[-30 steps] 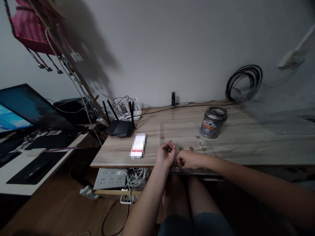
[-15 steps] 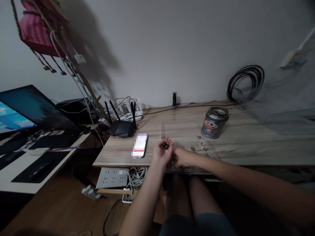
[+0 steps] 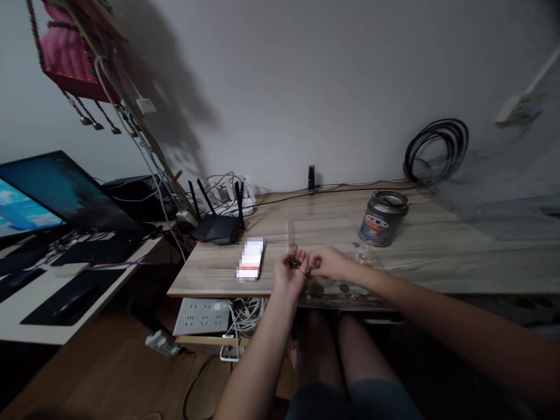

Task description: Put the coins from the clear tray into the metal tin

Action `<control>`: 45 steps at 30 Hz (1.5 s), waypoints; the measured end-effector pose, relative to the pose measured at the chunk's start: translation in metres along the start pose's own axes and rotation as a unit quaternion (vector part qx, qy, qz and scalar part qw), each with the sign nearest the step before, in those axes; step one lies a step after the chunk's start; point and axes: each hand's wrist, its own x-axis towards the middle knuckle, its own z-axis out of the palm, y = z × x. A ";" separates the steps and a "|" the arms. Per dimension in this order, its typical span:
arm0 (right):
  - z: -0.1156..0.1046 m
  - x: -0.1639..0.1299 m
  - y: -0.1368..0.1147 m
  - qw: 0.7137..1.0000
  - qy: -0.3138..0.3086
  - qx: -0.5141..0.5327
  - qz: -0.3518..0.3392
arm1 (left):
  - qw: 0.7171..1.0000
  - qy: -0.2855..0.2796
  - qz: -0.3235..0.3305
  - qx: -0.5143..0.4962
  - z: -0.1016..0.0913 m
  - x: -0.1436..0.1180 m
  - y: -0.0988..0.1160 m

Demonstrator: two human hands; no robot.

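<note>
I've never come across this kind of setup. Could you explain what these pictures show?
There is no machine: these are a person's bare hands, and every picture comes from one camera worn on the head, looking forward and down. The left hand, palm up, holds what look like coins. The right hand is beside it, fingers curled; its grip is unclear. Loose coins lie on the wooden table, around a clear plastic sheet or tray. A tin, phone and router also rest there.

Brownish coins (image 3: 344,288), grey tin (image 3: 391,219), orange-and-white label (image 3: 376,223), pale wood-grain desk (image 3: 441,251), black router (image 3: 217,228)
</note>
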 end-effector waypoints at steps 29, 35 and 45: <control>-0.016 -0.037 0.086 0.986 0.035 -0.153 0.047 | 0.997 0.003 -0.062 0.054 -0.003 0.018 -0.029; -0.013 -0.033 0.084 0.994 0.023 -0.087 0.062 | 0.996 -0.006 -0.056 0.068 -0.003 0.018 -0.029; -0.006 -0.029 0.078 0.995 0.041 -0.081 0.052 | 0.996 -0.017 -0.052 0.077 -0.004 0.017 -0.029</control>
